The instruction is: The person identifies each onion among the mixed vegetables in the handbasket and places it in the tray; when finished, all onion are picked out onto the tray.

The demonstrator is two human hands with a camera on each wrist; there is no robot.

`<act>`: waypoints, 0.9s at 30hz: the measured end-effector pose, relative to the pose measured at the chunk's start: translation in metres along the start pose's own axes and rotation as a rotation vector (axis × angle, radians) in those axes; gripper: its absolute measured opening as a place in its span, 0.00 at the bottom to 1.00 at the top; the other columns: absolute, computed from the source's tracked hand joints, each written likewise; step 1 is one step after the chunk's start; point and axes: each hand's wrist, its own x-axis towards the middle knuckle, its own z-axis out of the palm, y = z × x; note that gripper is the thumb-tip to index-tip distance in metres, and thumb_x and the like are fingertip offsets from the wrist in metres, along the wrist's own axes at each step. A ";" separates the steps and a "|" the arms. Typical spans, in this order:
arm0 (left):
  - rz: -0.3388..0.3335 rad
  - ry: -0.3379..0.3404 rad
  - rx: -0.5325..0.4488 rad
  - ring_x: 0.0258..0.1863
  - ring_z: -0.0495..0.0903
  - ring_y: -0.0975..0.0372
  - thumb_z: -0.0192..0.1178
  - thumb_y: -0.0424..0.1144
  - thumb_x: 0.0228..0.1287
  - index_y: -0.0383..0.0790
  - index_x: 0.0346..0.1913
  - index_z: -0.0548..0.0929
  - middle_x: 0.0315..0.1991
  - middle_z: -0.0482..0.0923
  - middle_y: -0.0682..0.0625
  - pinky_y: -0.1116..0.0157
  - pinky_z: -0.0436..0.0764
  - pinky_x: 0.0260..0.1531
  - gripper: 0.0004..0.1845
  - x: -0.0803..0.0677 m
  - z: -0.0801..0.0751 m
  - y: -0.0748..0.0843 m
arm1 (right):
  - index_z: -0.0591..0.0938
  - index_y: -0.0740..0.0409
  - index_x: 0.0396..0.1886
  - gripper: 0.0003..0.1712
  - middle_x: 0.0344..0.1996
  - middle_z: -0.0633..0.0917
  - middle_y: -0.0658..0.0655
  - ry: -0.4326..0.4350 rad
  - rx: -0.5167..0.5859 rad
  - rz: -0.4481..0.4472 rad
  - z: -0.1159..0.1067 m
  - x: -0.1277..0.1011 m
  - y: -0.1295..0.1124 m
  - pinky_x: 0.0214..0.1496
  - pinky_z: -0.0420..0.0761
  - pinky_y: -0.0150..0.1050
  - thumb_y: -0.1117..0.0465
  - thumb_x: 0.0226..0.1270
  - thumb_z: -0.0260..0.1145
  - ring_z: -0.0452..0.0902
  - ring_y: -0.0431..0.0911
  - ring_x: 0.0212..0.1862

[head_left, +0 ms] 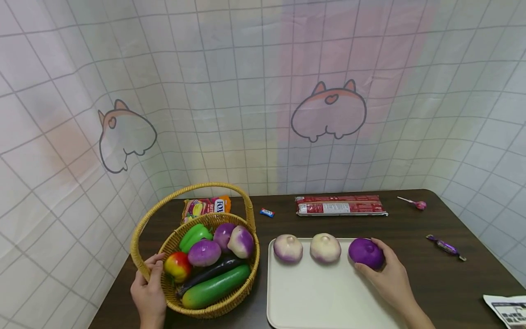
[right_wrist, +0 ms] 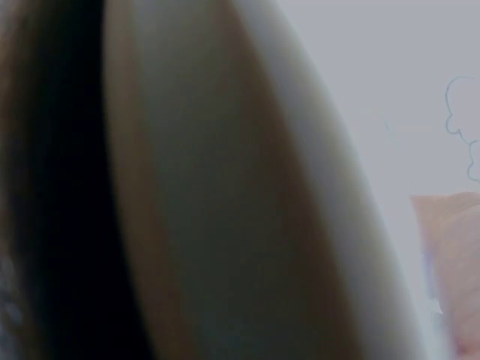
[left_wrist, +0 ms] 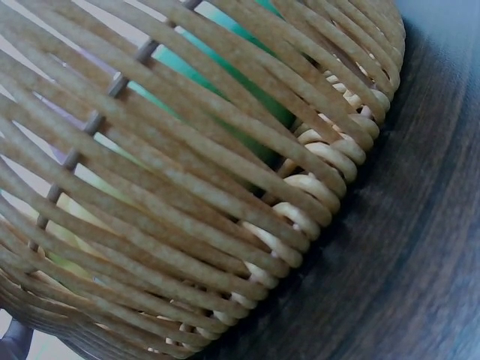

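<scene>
My right hand [head_left: 390,278] holds a purple turnip [head_left: 365,253] at the back right of a white tray [head_left: 308,297], thumb in front and fingers round its right side. Two whitish turnips, one at the left [head_left: 288,249] and one in the middle [head_left: 325,248], sit in line with it along the tray's back edge. On the left side of a wicker basket [head_left: 213,313], my left hand [head_left: 149,290] grips the rim by the foot of the handle. Inside lie a green pepper [head_left: 195,236], an apple [head_left: 178,266], several purple turnips, an eggplant [head_left: 209,274] and a green cucumber-like vegetable [head_left: 218,287].
Behind the basket lies a candy bag [head_left: 205,206], with a small blue-red wrapped sweet [head_left: 267,212] to its right. A long red packet [head_left: 341,205] lies behind the tray. At the right are a lollipop [head_left: 419,205], a purple-wrapped candy [head_left: 445,246] and a printed sheet [head_left: 507,308].
</scene>
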 end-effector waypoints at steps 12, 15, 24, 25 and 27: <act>0.010 0.001 -0.006 0.50 0.76 0.61 0.60 0.35 0.69 0.21 0.33 0.72 0.41 0.84 0.52 0.76 0.71 0.46 0.16 -0.001 0.000 0.001 | 0.67 0.60 0.69 0.49 0.60 0.63 0.74 0.028 -0.040 0.014 0.002 0.000 -0.002 0.53 0.68 0.67 0.50 0.51 0.79 0.66 0.70 0.59; 0.015 0.000 -0.010 0.49 0.76 0.61 0.60 0.34 0.69 0.21 0.32 0.71 0.40 0.85 0.52 0.75 0.71 0.46 0.16 -0.001 0.000 0.000 | 0.67 0.63 0.68 0.48 0.61 0.65 0.74 0.045 -0.030 -0.018 0.002 0.000 -0.001 0.55 0.66 0.68 0.53 0.51 0.79 0.65 0.71 0.60; 0.006 -0.001 -0.011 0.49 0.76 0.62 0.60 0.36 0.69 0.21 0.32 0.71 0.40 0.84 0.54 0.76 0.70 0.46 0.17 -0.001 0.000 0.001 | 0.63 0.64 0.70 0.48 0.66 0.64 0.74 0.038 -0.001 -0.025 0.001 0.001 0.002 0.59 0.63 0.71 0.56 0.54 0.77 0.61 0.73 0.65; 0.006 -0.001 -0.012 0.49 0.76 0.62 0.60 0.36 0.69 0.21 0.32 0.71 0.40 0.84 0.54 0.76 0.70 0.46 0.17 -0.001 0.000 0.001 | 0.63 0.64 0.71 0.48 0.66 0.64 0.74 0.034 -0.001 -0.020 0.001 0.001 0.003 0.60 0.63 0.71 0.55 0.55 0.77 0.61 0.73 0.65; 0.007 -0.002 -0.012 0.49 0.76 0.62 0.61 0.36 0.69 0.21 0.32 0.71 0.40 0.85 0.54 0.76 0.70 0.46 0.17 0.000 0.000 0.000 | 0.61 0.64 0.72 0.49 0.67 0.63 0.75 0.023 0.001 -0.011 0.001 0.002 0.003 0.60 0.62 0.71 0.55 0.56 0.76 0.59 0.74 0.66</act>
